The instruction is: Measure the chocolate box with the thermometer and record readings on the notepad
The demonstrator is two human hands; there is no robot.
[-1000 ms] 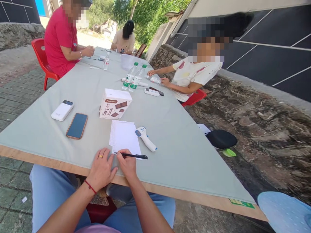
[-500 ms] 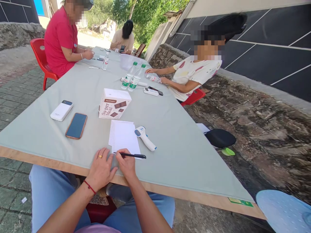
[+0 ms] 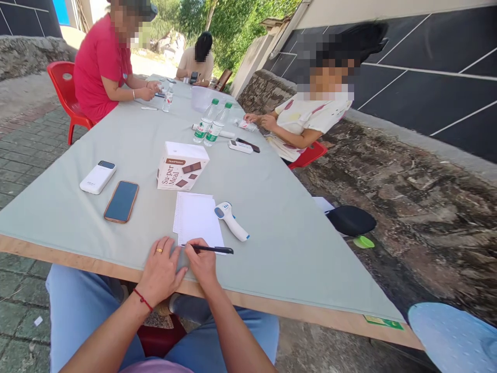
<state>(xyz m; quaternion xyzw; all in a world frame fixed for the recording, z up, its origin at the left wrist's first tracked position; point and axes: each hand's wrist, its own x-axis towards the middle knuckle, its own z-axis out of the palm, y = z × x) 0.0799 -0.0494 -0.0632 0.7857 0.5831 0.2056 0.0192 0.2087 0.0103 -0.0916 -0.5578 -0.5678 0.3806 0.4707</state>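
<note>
Outdoor bench (image 3: pixel 310 312), grey cloth (image 3: pixel 291 248) on top: left hand (image 3: pixel 161 269) flat at near edge, nothing visibly held, right hand (image 3: pixel 202 265) closed on black pen (image 3: pixel 215 249) at near-left corner of paper (image 3: pixel 198 217), thermometer (image 3: pixel 234 223) right, box (image 3: pixel 182 168) beyond, bottles (image 3: pixel 202 128), co-workers (image 3: pixel 99 62) farther.

Marks (image 3: pixel 177 220) on the paper (image 3: pixel 199 217) seem too small to read.
</note>
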